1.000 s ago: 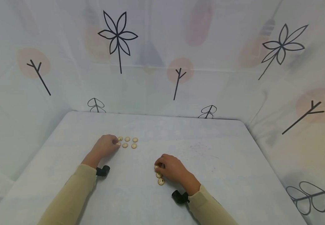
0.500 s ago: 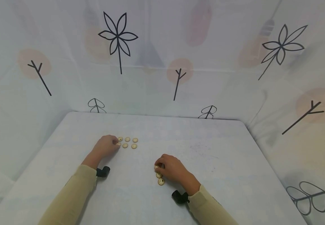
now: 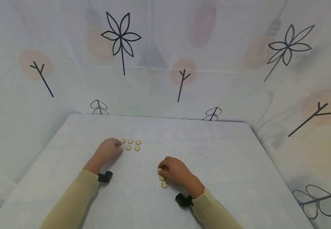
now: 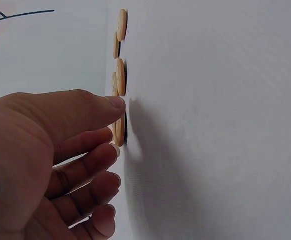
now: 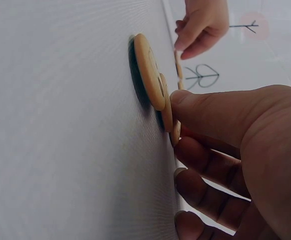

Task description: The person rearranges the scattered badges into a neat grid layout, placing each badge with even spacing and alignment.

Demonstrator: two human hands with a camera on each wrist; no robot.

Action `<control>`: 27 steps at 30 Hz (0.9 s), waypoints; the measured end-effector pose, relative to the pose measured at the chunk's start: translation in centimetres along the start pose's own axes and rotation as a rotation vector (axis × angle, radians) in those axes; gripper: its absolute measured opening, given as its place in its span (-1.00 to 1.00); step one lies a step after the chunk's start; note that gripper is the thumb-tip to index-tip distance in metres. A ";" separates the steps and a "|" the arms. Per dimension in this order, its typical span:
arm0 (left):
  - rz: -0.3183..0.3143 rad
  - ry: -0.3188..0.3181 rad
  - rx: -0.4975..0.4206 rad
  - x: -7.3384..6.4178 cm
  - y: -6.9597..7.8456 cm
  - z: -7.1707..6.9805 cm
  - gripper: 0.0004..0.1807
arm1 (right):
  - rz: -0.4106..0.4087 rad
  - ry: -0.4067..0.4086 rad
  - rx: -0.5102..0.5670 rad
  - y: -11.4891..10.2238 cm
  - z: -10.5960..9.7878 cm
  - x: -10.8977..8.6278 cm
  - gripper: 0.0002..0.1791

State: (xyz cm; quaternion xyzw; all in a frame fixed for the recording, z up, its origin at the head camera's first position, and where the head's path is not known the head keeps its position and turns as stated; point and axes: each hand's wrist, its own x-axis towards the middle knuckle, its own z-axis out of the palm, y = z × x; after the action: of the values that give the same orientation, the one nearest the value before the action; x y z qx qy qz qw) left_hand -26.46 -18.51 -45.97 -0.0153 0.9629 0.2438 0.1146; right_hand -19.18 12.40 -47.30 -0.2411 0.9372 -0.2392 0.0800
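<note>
Small round wooden discs with dark marks lie flat on the white table (image 3: 234, 165). In the head view, two short rows of them stand left of centre. My left hand (image 3: 110, 149) pinches the front row's left disc (image 3: 121, 146) between thumb and fingers. In the left wrist view the thumb partly covers that disc (image 4: 120, 130). Nearer the front, my right hand (image 3: 175, 171) holds the far disc (image 3: 160, 170) of a short line of three. A middle disc (image 3: 162, 178) and a near disc (image 3: 164, 184) follow it, the near one largest in the right wrist view.
Beside the left hand lie the back row's discs (image 3: 130, 141) and the rest of the front row (image 3: 137, 148). A white patterned cloth (image 3: 154, 86) rises behind the table's far edge and along both sides. Black wrist cameras (image 3: 106, 176) sit under both wrists.
Both hands keep their places at the discs. Only a very slight shift of the head view shows.
</note>
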 end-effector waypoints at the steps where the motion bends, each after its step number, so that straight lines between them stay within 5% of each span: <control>1: -0.004 -0.005 -0.001 -0.1 0.1 0.0 -0.55 | 0.000 0.000 0.000 0.0 0.0 0.0 -0.78; 12: 0.012 -0.004 -0.023 -1.1 0.8 0.1 -0.57 | -0.004 0.005 -0.006 -0.1 -0.1 -0.1 -0.78; 27: 0.118 0.031 0.054 -2.9 2.2 1.2 -0.63 | -0.016 0.021 -0.014 0.0 -0.1 -0.1 -0.79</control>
State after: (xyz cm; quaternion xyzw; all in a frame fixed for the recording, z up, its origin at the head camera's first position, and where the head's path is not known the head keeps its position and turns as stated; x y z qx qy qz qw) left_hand -23.55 -16.08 -45.28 0.0406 0.9700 0.2240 0.0855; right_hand -19.16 12.46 -47.23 -0.2464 0.9377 -0.2360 0.0665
